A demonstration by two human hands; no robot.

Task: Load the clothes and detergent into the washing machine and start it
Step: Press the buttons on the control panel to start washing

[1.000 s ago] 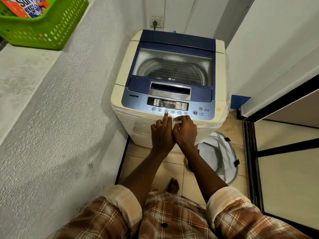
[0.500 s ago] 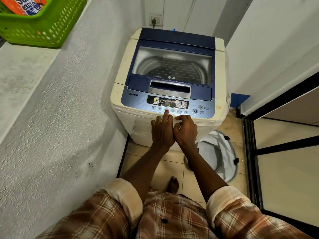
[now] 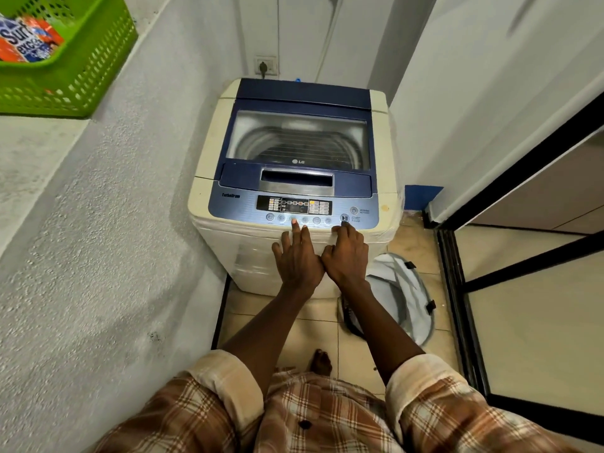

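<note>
A cream and blue top-load washing machine (image 3: 209, 152) stands ahead with its glass lid (image 3: 299, 138) closed; the drum shows dimly through it. The lit control panel (image 3: 294, 206) runs along the front edge. My left hand (image 3: 295, 256) rests at the machine's front, its index fingertip on a round button in the panel's lower row. My right hand (image 3: 347, 253) lies beside it, one fingertip touching the start/pause button (image 3: 344, 218). Neither hand holds anything. An orange and blue detergent pack (image 3: 24, 40) lies in the green basket at the upper left.
A green plastic basket (image 3: 75, 83) sits on the grey ledge (image 3: 36, 152) to the left. A collapsed white laundry bag (image 3: 402, 289) lies on the tiled floor right of the machine. A black-framed glass door (image 3: 457, 289) stands at the right. A wall socket (image 3: 265, 65) is behind the machine.
My right hand has slid right along the panel to the start/pause button. My left index finger has stayed on the button row. The camera has tilted slightly.
</note>
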